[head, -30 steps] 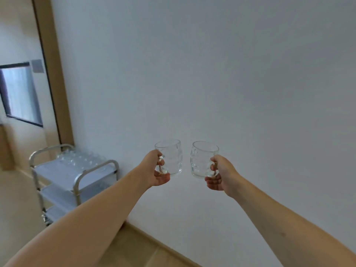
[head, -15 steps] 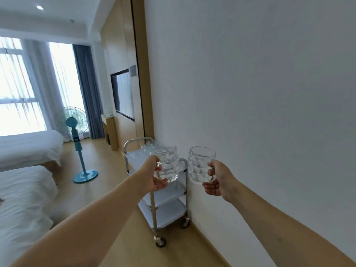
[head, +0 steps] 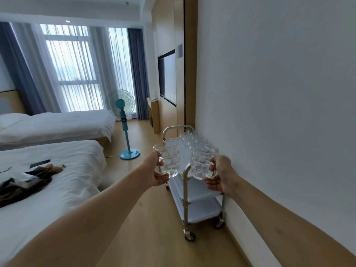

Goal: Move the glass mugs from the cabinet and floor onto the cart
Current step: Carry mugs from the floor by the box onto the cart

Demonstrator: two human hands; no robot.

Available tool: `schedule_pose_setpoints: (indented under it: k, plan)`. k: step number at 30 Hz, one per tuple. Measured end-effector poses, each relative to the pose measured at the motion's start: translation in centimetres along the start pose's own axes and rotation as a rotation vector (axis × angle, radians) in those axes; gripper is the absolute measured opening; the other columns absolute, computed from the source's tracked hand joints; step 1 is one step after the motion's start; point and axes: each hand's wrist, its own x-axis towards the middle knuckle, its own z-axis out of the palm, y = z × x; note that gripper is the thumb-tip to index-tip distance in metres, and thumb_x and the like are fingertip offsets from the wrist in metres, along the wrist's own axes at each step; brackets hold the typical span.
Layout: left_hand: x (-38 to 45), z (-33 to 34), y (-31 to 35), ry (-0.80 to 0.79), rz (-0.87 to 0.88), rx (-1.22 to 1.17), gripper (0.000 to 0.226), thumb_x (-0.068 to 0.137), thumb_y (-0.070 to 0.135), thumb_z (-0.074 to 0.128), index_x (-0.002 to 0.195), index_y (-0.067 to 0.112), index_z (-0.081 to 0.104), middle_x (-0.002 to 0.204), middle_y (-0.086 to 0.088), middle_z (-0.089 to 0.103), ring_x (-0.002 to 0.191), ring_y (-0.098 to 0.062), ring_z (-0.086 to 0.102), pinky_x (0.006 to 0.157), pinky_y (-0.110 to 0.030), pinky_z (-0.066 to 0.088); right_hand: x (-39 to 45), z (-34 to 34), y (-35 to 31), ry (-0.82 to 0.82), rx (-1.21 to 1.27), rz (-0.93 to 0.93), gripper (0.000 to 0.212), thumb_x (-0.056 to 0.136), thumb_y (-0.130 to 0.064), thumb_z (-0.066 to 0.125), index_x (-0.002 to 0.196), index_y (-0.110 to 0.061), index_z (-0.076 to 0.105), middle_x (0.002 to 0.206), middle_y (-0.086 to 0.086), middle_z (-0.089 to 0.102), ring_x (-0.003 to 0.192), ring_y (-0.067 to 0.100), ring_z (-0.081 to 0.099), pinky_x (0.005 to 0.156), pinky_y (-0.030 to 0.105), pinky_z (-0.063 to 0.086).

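While I face the cart, I carry one glass mug in each of my hands, arms stretched out so the two stay apart and cannot knock together. My left hand curls its fingers round the handle of the left mug, and my right hand does the same with the right mug. I keep both upright by the handle, since that gives the firmest hold on smooth glass and leaves each base free to set down flat. The cart stands close along the wall, out of the walkway beside the bed. More mugs are gathered at the far end of its top shelf, by the far handle, so I judge the near part of that shelf is where these two belong. Both mugs hang in the air short of the shelf, not yet set down.
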Motion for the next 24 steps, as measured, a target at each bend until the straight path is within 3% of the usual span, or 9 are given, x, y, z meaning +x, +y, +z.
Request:
schedule_pose_setpoints:
  k: [3, 7, 14, 24]
  plan:
    - [3.2, -1.8, 0.5, 0.020, -0.024, -0.008, 0.025, 0.093, 0.032, 0.046, 0.088, 0.008, 0.052, 0.103, -0.029, 0.058, 0.090, -0.036, 0.061, 0.089, -0.043, 0.055, 3.3, 2.6, 0.2, -0.032, -0.023, 0.020, 0.030, 0.094, -0.042, 0.049, 0.081, -0.014, 0.050, 0.082, 0.021, 0.063, 0.063, 0.026, 0.058, 0.054, 0.029, 0.055]
    - [7.9, -4.3, 2.3, 0.023, -0.041, 0.000, 0.027, 0.094, 0.032, 0.046, 0.092, 0.007, 0.054, 0.100, -0.029, 0.058, 0.088, -0.036, 0.061, 0.083, -0.044, 0.057, 7.0, 6.6, -0.1, -0.026, -0.038, 0.037, 0.030, 0.094, -0.041, 0.049, 0.080, -0.015, 0.050, 0.080, 0.020, 0.064, 0.063, 0.027, 0.059, 0.057, 0.032, 0.055]
    - [16.1, -9.1, 6.6, -0.027, -0.055, 0.040, 0.025, 0.091, 0.031, 0.047, 0.091, 0.007, 0.054, 0.101, -0.029, 0.059, 0.087, -0.037, 0.062, 0.074, -0.041, 0.058, 12.9, 14.9, -1.3, 0.015, 0.008, 0.076, 0.029, 0.094, -0.038, 0.046, 0.076, -0.016, 0.046, 0.079, 0.018, 0.055, 0.055, 0.023, 0.050, 0.050, 0.027, 0.051]
    - [25.5, -15.0, 9.4, -0.073, -0.108, 0.086, 0.028, 0.094, 0.033, 0.045, 0.093, 0.007, 0.053, 0.095, -0.026, 0.057, 0.082, -0.035, 0.060, 0.083, -0.042, 0.056, 19.4, 24.2, -0.6, 0.095, 0.016, 0.112, 0.028, 0.093, -0.038, 0.048, 0.077, -0.015, 0.050, 0.077, 0.020, 0.062, 0.062, 0.027, 0.057, 0.052, 0.032, 0.055]
